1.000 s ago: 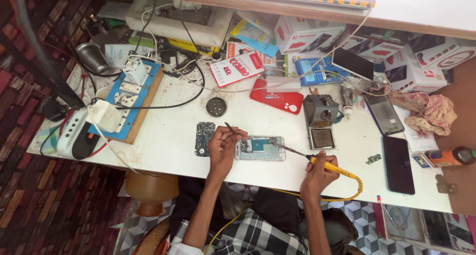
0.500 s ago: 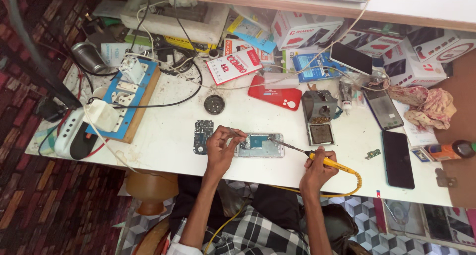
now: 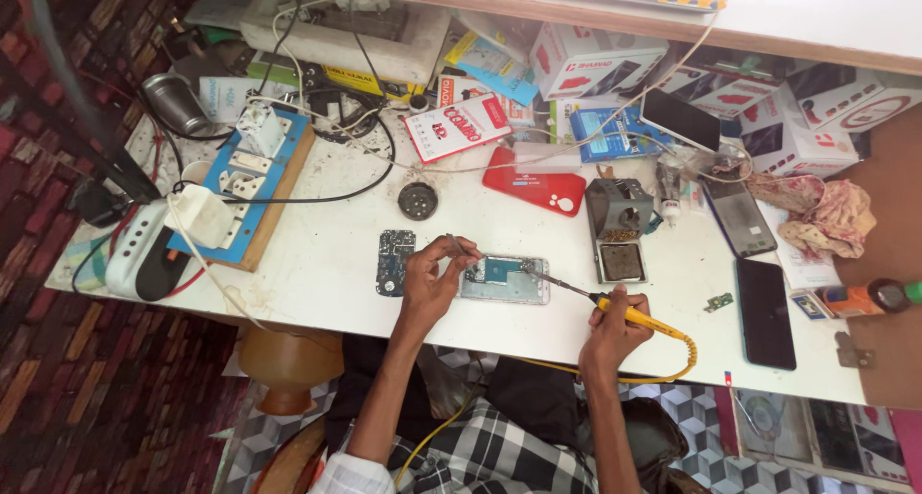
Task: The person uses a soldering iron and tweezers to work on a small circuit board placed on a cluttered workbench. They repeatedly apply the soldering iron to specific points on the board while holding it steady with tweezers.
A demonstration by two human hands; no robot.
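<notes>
An opened phone (image 3: 506,279) lies flat near the front of the white table (image 3: 317,264). My left hand (image 3: 429,275) rests at the phone's left end and pinches thin metal tweezers (image 3: 455,245) over it. My right hand (image 3: 613,327) grips a yellow-handled soldering iron (image 3: 634,314), its dark tip touching the phone's upper right area. A yellow cord runs from the handle off the table edge. A small circuit board (image 3: 395,261) lies just left of my left hand.
A soldering iron stand (image 3: 619,228) sits right of the phone, a red phone case (image 3: 534,188) behind it. Dark phones (image 3: 766,312) lie at right beside a crumpled cloth (image 3: 824,217). A blue socket board (image 3: 252,178) and cables fill the left; boxes line the back.
The soldering iron tip has stayed on the phone while my left hand shifted slightly with the tweezers. The view has moved a little; nothing else changed.
</notes>
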